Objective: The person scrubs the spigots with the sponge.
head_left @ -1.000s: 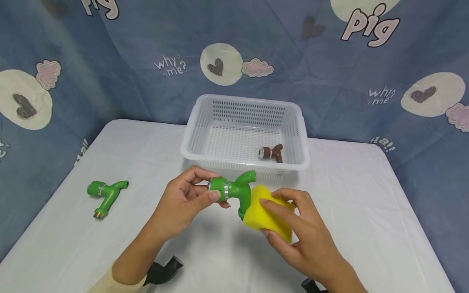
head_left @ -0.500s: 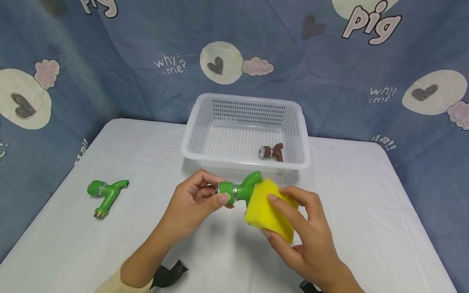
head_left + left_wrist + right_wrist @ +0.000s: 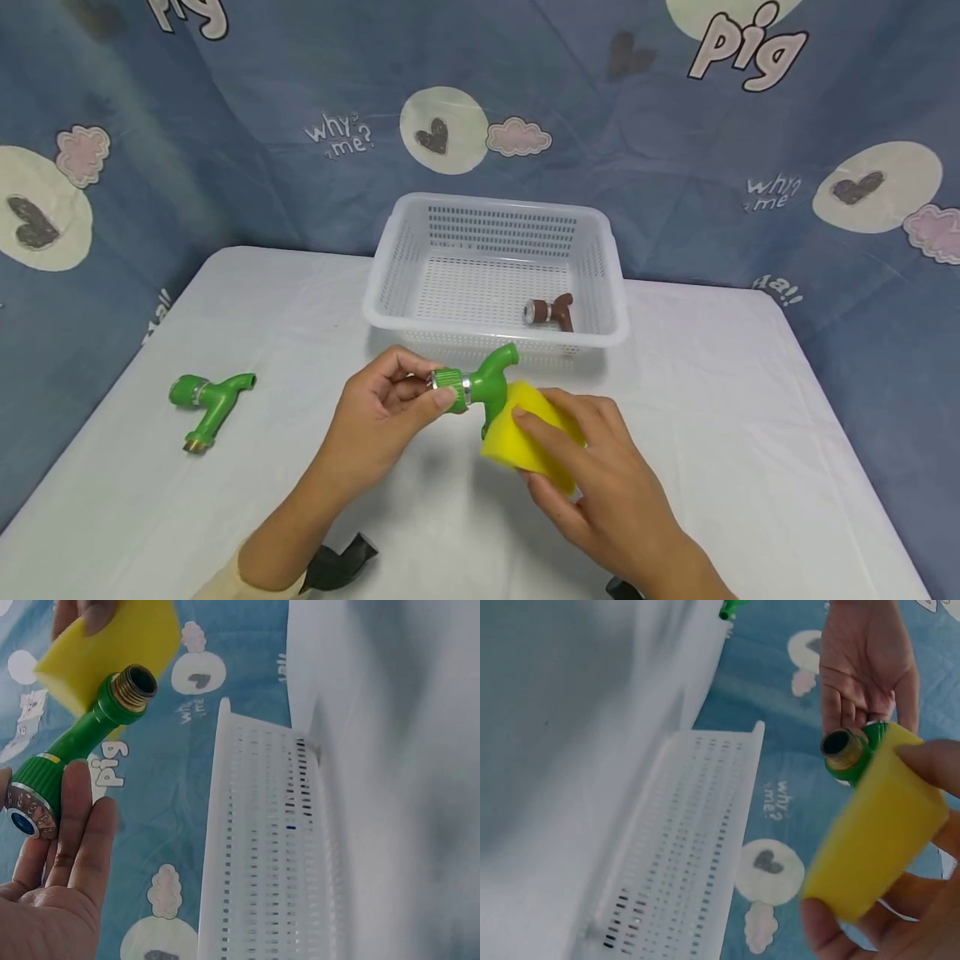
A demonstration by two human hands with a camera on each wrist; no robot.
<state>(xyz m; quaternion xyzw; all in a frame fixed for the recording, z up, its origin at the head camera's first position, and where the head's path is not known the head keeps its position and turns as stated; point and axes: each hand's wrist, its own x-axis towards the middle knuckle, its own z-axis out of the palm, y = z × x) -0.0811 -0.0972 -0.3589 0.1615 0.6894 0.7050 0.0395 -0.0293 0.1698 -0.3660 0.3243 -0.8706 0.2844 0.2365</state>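
Between thumb and fingers my left hand [image 3: 382, 412] pinches the ribbed knob of a green faucet [image 3: 491, 387], its spout tilted up to the right. My right hand [image 3: 600, 467] grips a yellow sponge [image 3: 531, 437], which presses against the faucet's threaded inlet side. In the left wrist view the brass-coloured threaded end [image 3: 135, 686] shows, with the sponge [image 3: 124, 645] touching the green body behind it. The right wrist view has the sponge [image 3: 877, 832] covering much of the faucet [image 3: 862, 761]. A second green faucet [image 3: 212, 408] lies on the table at the left.
A white perforated basket [image 3: 382, 312] stands at the back of the table, holding a brown faucet [image 3: 551, 312]. Black wrist-camera parts [image 3: 341, 562] show by the left forearm. A patterned blue curtain [image 3: 300, 192] hangs behind the white-covered table [image 3: 750, 400].
The sponge moved up over the faucet's body half a second ago, then down and left to its lower part. Both hands shifted slightly; the faucet stays in the left hand.
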